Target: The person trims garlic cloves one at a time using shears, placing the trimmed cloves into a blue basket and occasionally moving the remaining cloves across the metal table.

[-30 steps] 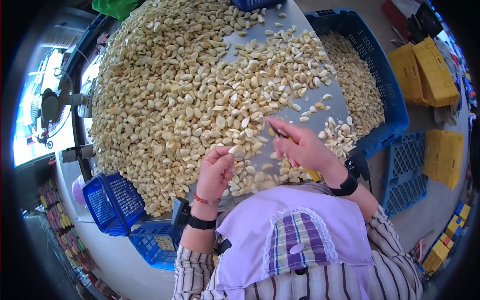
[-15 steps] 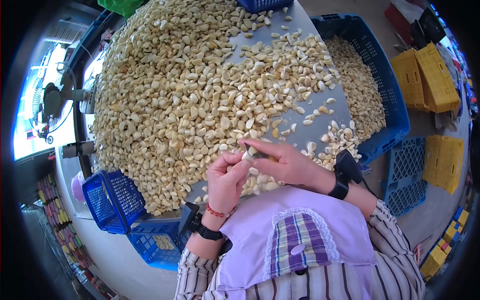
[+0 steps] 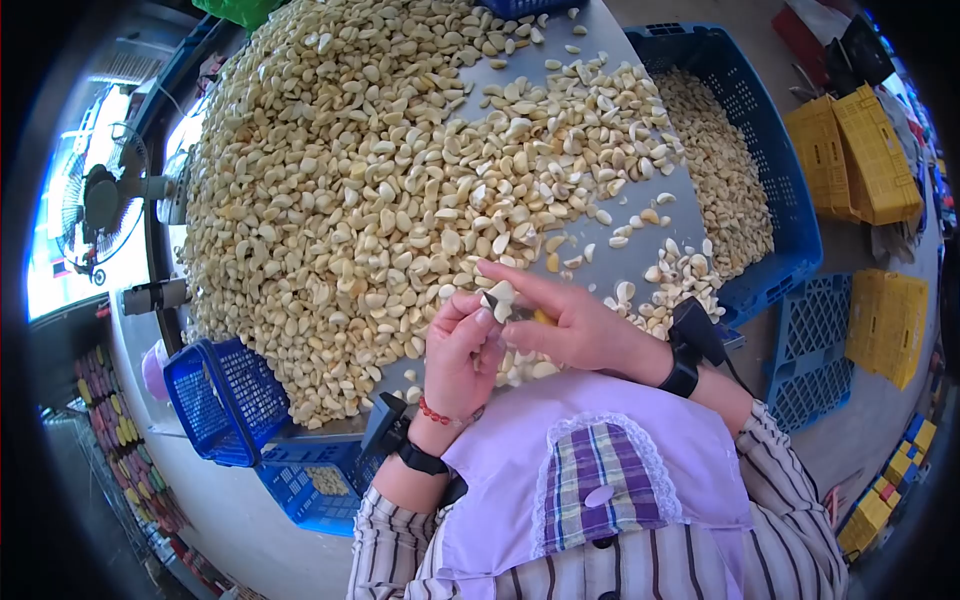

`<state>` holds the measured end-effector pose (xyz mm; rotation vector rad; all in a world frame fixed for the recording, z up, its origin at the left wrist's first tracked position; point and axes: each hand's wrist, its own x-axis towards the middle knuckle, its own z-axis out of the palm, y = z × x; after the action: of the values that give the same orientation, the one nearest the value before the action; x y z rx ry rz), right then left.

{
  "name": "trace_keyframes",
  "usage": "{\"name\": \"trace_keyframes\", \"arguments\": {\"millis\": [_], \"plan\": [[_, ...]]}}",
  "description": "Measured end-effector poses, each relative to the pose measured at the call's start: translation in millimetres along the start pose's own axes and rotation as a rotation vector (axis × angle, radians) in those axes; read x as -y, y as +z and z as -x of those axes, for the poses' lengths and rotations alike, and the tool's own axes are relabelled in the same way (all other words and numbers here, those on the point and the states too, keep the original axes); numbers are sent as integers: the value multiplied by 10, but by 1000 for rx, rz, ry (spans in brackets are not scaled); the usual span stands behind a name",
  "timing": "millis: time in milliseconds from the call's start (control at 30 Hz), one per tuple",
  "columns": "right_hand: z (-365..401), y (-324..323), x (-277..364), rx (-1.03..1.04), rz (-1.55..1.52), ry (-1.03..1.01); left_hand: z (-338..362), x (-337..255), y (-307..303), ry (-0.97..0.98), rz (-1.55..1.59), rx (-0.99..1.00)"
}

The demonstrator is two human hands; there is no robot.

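My left hand (image 3: 460,345), palm turned up, has its fingers curled and pinched against a pale curved piece (image 3: 502,292). My right hand (image 3: 565,322) meets it from the right, closed around a small knife. The dark blade tip (image 3: 489,299) touches the pale piece, and a bit of yellow handle (image 3: 543,317) shows between my fingers; the rest is hidden. Both hands are held above the near edge of a large heap of similar pieces (image 3: 340,200), spread over a metal table (image 3: 600,250). A smaller pile (image 3: 680,275) lies beyond my right wrist.
A large blue crate (image 3: 800,215) of pale pieces stands at the right, beside the table. Blue baskets (image 3: 212,405) (image 3: 300,500) are at the lower left. Yellow crates (image 3: 875,160) and a blue pallet (image 3: 815,350) lie farther right. A fan (image 3: 103,200) is at the left.
The pale piece is now more exposed and slightly higher between my fingertips. My left hand has turned and its fingers have shifted, while my right hand has barely moved.
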<state>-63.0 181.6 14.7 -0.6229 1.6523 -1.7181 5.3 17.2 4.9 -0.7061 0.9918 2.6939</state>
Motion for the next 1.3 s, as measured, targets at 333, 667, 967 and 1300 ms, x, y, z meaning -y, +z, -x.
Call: {"name": "trace_keyframes", "arguments": {"millis": [333, 667, 967, 1300], "plan": [[-129, 88, -62, -66, -102, -2, -22, -83, -90, 314, -259, 42], [34, -550, -98, -493, -541, 205, -26, -339, -363, 425, -916, 316], [85, -574, -113, -484, -556, 180, -118, 151, -614, 408, -2052, 620], [115, -405, -140, -458, -518, 298, -225, -84, -608, 277, -2064, 517]]}}
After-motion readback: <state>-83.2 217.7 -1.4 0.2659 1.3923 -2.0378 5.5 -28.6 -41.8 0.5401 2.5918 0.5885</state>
